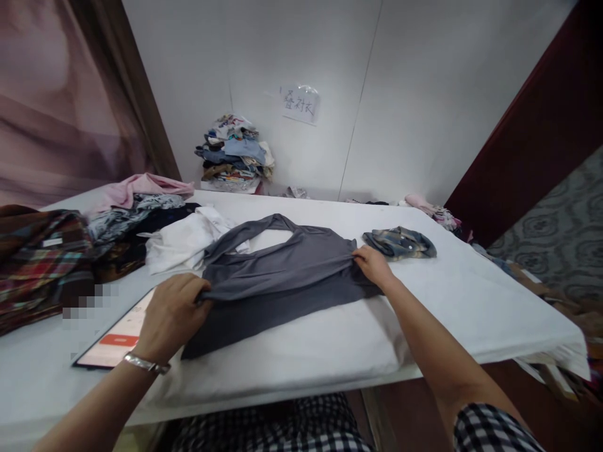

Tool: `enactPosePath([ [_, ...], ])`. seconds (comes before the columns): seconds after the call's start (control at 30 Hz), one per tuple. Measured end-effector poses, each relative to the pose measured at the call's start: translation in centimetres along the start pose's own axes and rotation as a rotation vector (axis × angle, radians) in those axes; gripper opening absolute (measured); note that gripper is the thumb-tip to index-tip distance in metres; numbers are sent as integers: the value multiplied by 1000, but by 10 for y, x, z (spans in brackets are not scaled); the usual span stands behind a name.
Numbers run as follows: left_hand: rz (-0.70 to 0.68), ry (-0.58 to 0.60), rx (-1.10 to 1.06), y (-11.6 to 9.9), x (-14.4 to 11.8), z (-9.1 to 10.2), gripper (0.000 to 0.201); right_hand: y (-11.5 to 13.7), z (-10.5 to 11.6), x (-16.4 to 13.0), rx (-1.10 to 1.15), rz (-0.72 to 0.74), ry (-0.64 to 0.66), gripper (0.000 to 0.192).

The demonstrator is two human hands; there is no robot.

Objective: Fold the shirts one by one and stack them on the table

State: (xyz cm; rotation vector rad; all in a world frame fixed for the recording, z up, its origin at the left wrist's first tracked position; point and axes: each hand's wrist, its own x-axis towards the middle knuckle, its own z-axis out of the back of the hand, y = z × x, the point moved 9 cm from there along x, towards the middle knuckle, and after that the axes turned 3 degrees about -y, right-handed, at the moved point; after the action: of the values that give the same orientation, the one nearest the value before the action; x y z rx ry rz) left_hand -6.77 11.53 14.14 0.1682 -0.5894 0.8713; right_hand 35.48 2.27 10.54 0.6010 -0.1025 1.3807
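Note:
A dark grey long-sleeved garment (282, 263) lies spread across the white table, with a wide loop of fabric at its far left. My left hand (176, 314) pinches its left edge, fingers closed on the cloth. At the right end, my right hand (374, 265) grips the same garment between thumb and fingers. The upper layer is drawn taut between both hands, over a darker layer beneath. Partly behind my left wrist, a tablet (115, 345) with a lit screen rests on the table.
A bundled plaid shirt (400, 243) lies beyond my right hand. White clothing (181, 245), a pink garment (144, 186) and a red plaid shirt (51, 263) are heaped at left. A tall clothes stack (235, 154) stands by the wall, near a paper sign (300, 105).

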Motion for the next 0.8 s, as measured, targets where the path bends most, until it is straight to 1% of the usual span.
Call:
enactPosePath([
  [0.07,-88,9,-7,-10,-6,-4,1,-14,9,-7,68,-51,-100,25],
  [0.1,-145,40,-30,-16,-11,-11,6,-20,9,-13,98,-76,-126,25],
  [0.17,-242,131,-86,-24,-23,-27,19,-32,4,-24,152,-132,-128,24],
  [0.2,-269,178,-109,-25,-29,-35,25,-37,-1,-29,177,-166,-112,24],
  [0.27,-276,230,-137,-23,-38,-44,35,-46,-10,-37,226,-245,-79,23],
  [0.33,-261,198,-138,-20,-39,-41,38,-51,-14,-41,282,-314,-75,23],
  [0.43,-252,113,-104,-18,-37,-30,38,-53,-12,-42,311,-383,-102,20],
  [0.5,-269,128,-74,-21,-39,-31,39,-49,-10,-42,230,-384,-71,19],
  [0.57,-285,165,-50,-23,-44,-37,41,-44,-9,-43,96,-364,-3,20],
  [0.63,-286,182,-35,-21,-51,-44,44,-39,-5,-45,-30,-356,19,25],
  [0.7,-272,186,-22,-17,-57,-48,47,-27,5,-45,-100,-316,-36,29],
  [0.73,-258,192,-17,-15,-60,-49,48,-16,9,-44,-100,-257,-77,31],
  [0.8,-214,215,-15,-10,-64,-49,49,15,13,-42,-30,-75,-146,30],
])
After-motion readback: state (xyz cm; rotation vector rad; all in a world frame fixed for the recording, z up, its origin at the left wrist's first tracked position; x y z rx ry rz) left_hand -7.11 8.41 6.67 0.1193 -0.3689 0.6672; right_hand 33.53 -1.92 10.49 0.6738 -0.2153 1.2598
